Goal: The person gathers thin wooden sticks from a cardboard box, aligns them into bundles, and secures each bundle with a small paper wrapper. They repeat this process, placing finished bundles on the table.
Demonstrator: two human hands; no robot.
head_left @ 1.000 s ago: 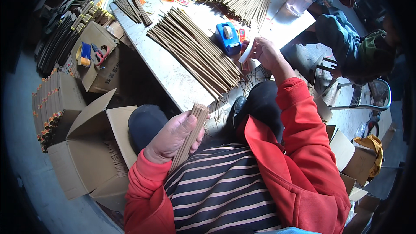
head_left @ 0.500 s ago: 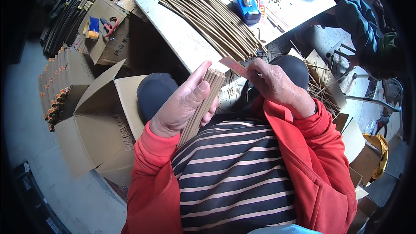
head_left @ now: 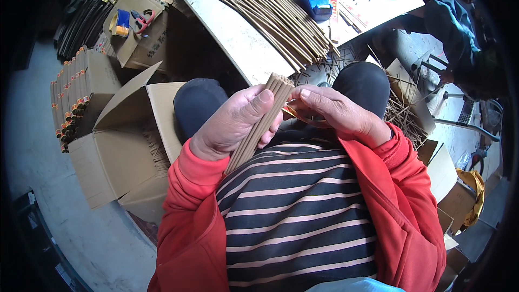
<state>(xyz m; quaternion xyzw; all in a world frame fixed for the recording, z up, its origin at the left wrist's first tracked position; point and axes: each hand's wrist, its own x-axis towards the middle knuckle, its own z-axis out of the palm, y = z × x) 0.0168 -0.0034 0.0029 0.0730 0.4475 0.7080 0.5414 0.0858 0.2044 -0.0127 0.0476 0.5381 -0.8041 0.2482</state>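
Your left hand (head_left: 230, 119) is clamping the sticks (head_left: 257, 131), likely light, stiff, brittle, suiting gentle mid-length gripping. Just beside its fingers, your right hand (head_left: 344, 111) is covering a label (head_left: 290, 112); whether it's pinching, I can't tell.

This looks like a small packing workshop. Loose brown sticks (head_left: 275, 19) are piled on the white table (head_left: 240, 43), a blue tape dispenser (head_left: 315, 2) beside them. Left of the table are scissors (head_left: 142, 20), orange-banded bundles (head_left: 70, 94) and an open cardboard box (head_left: 91, 172); right of it, more loose sticks (head_left: 401, 109).
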